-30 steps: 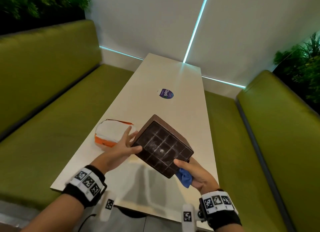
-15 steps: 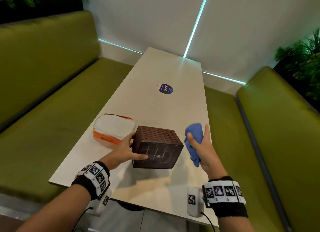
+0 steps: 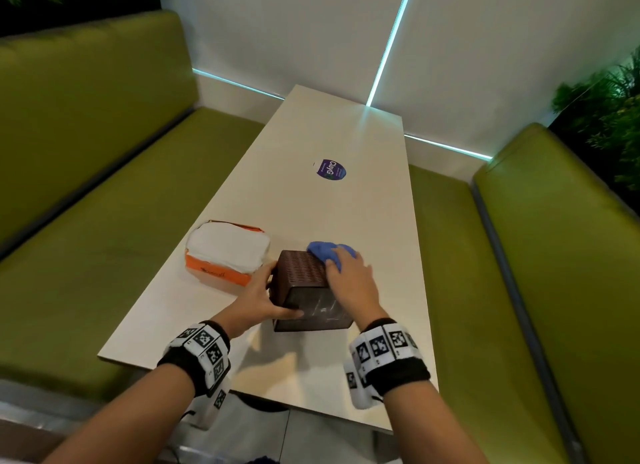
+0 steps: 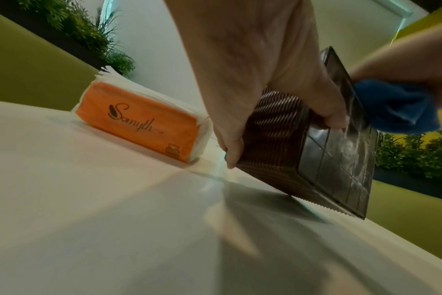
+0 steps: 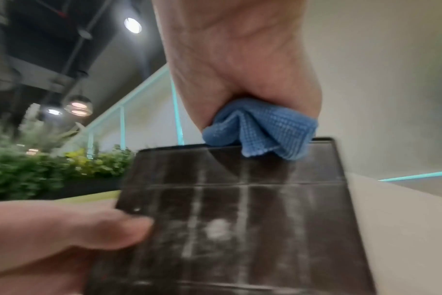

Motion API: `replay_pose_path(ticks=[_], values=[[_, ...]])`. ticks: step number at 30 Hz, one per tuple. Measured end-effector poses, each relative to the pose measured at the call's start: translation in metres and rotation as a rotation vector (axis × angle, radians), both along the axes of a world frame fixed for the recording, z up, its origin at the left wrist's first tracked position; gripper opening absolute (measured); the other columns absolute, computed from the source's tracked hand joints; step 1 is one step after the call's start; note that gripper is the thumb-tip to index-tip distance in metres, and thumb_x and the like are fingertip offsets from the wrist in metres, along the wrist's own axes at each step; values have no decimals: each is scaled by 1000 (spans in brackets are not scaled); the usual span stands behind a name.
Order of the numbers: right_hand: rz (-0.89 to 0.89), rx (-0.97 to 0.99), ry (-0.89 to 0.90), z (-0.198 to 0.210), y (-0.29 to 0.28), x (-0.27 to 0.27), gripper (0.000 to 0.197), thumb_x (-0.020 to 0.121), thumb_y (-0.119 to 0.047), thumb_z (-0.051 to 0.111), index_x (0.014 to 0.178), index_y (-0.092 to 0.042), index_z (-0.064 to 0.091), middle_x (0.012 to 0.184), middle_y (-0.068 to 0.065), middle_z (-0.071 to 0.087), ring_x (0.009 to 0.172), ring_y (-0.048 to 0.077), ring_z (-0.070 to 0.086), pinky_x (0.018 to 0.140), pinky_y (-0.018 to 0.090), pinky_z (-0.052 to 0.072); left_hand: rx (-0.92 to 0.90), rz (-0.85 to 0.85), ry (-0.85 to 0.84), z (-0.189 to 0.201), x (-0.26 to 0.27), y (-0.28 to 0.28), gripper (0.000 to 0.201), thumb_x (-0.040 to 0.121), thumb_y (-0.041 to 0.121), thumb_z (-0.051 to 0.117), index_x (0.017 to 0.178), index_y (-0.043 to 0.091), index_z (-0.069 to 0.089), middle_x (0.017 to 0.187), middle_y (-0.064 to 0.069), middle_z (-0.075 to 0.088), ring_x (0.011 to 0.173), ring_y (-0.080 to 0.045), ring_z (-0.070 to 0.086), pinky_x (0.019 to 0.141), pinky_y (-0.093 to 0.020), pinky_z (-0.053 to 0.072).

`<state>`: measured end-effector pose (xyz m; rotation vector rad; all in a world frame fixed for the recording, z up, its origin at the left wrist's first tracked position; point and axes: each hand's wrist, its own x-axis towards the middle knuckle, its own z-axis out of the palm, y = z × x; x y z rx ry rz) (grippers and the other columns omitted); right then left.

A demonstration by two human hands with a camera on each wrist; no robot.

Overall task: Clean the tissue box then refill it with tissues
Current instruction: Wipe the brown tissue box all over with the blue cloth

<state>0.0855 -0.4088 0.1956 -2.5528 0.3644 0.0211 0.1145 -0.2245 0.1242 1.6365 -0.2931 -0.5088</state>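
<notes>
The brown tissue box (image 3: pixel 304 283) lies on its side on the white table (image 3: pixel 311 214), its smudged gridded face (image 5: pixel 235 219) turned toward me. My left hand (image 3: pixel 266 297) grips its left side, thumb on that face, fingers round the ribbed wall (image 4: pixel 270 135). My right hand (image 3: pixel 349 283) lies on the box's top right edge and holds a blue cloth (image 3: pixel 327 250) against it; the cloth (image 5: pixel 260 129) is bunched under the palm. An orange pack of white tissues (image 3: pixel 227 252) lies just left of the box, also plain in the left wrist view (image 4: pixel 139 123).
A round purple sticker (image 3: pixel 329 168) sits mid-table. Green padded benches (image 3: pixel 104 186) run along both sides, the right bench (image 3: pixel 540 256) close to the table edge. The table's near edge (image 3: pixel 242 384) lies just in front of my wrists. Plants stand behind the benches.
The box went from tilted in both hands to lying on the table. My right hand lifted the cloth clear beside the box, then brought it down onto the box's top right edge.
</notes>
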Motion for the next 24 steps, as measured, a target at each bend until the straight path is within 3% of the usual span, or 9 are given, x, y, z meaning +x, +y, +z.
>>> replay_pose_path(ticks=[3, 5, 7, 10, 12, 15, 19, 22, 24], values=[[-111, 56, 6, -1, -24, -3, 33, 101, -26, 35, 128, -20, 53, 129, 8, 59, 123, 31, 51, 100, 39, 43, 28, -3, -35, -1, 0, -1, 107, 41, 37, 97, 133, 38, 42, 134, 8, 49, 126, -12, 47, 106, -44, 45], [-104, 35, -11, 4, -9, -4, 32, 102, -27, 36, 128, -20, 53, 128, 6, 59, 118, 29, 55, 87, 33, 43, 27, 8, -63, 2, -1, -4, 102, 41, 35, 97, 129, 40, 44, 131, 9, 50, 122, -8, 48, 104, -43, 46], [-36, 6, -12, 8, 24, -5, 36, 102, -33, 36, 135, -22, 48, 144, 6, 50, 131, 28, 47, 94, 35, 43, 32, 18, -104, 6, -3, -8, 97, 39, 36, 94, 124, 41, 46, 126, 7, 53, 118, -8, 52, 101, -41, 48], [138, 17, -45, 8, 67, -12, 41, 103, -35, 38, 141, -24, 44, 156, -2, 34, 147, 22, 25, 113, 42, 34, 41, 58, -154, 8, -7, -14, 93, 36, 41, 86, 120, 29, 47, 120, 6, 51, 116, -17, 52, 98, -46, 49], [118, 53, -59, 11, 59, -14, 40, 102, -35, 38, 141, -25, 44, 152, -1, 42, 140, 24, 37, 107, 40, 39, 35, 61, -138, 8, -10, -13, 93, 37, 40, 87, 119, 34, 44, 122, 6, 48, 119, -18, 50, 99, -42, 48], [-65, 80, -58, 3, 10, -12, 40, 102, -32, 39, 140, -21, 47, 144, 6, 52, 129, 28, 50, 100, 36, 41, -8, 20, -106, 6, -11, -9, 96, 41, 32, 92, 121, 44, 41, 126, 10, 48, 120, -7, 49, 101, -35, 47], [-256, 104, -53, -6, -23, -12, 29, 103, -31, 37, 119, -18, 58, 121, 10, 65, 110, 28, 60, 82, 31, 45, 1, -13, -156, 12, -9, -9, 85, 51, 14, 93, 114, 46, 44, 118, 18, 50, 104, 20, 50, 97, -26, 46], [-99, 36, -56, -3, 19, -13, 39, 103, -34, 37, 138, -21, 48, 149, 3, 45, 141, 25, 35, 104, 36, 38, 49, 2, -209, 15, -7, -13, 88, 44, 29, 92, 116, 46, 44, 116, 20, 49, 109, 7, 50, 95, -24, 47], [52, 20, -95, -1, 53, -18, 44, 103, -36, 36, 145, -25, 41, 157, -2, 32, 148, 20, 20, 116, 37, 27, 33, 15, -158, 11, -8, -15, 93, 39, 32, 88, 121, 33, 46, 115, 17, 48, 117, -11, 51, 97, -32, 49]])
